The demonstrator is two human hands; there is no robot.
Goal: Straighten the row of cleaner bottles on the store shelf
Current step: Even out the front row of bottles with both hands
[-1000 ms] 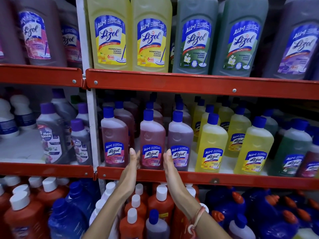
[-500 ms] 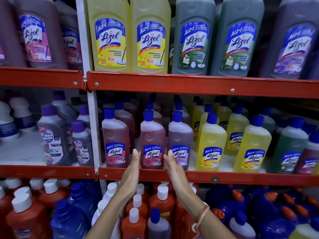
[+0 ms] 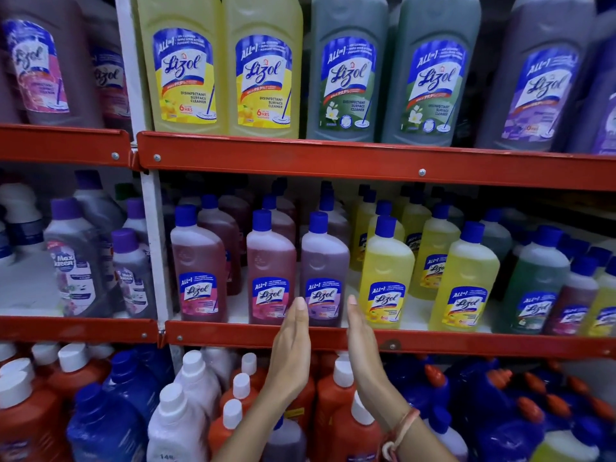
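Note:
A row of small blue-capped Lizol bottles stands along the middle shelf's red front rail [image 3: 233, 333]. From the left come two pink bottles [image 3: 200, 261] [image 3: 270, 271], a purple bottle [image 3: 325, 271], then yellow bottles [image 3: 386, 271] [image 3: 463, 278]. My left hand [image 3: 293, 341] and my right hand [image 3: 361, 341] are held flat and upright with palms facing each other. Their fingertips reach either side of the purple bottle's label. Neither hand holds anything. I cannot tell whether they touch the bottle.
Large Lizol bottles [image 3: 263, 68] fill the upper shelf. Grey Max Kleen bottles [image 3: 75, 261] stand in the left bay behind a white upright [image 3: 153, 248]. Orange and blue bottles with white caps [image 3: 196, 381] crowd the lower shelf under my forearms. A green bottle [image 3: 533, 281] stands further right.
Both hands have shifted right along the rail, from flanking the second pink bottle to flanking the purple one. The bottles stand as before.

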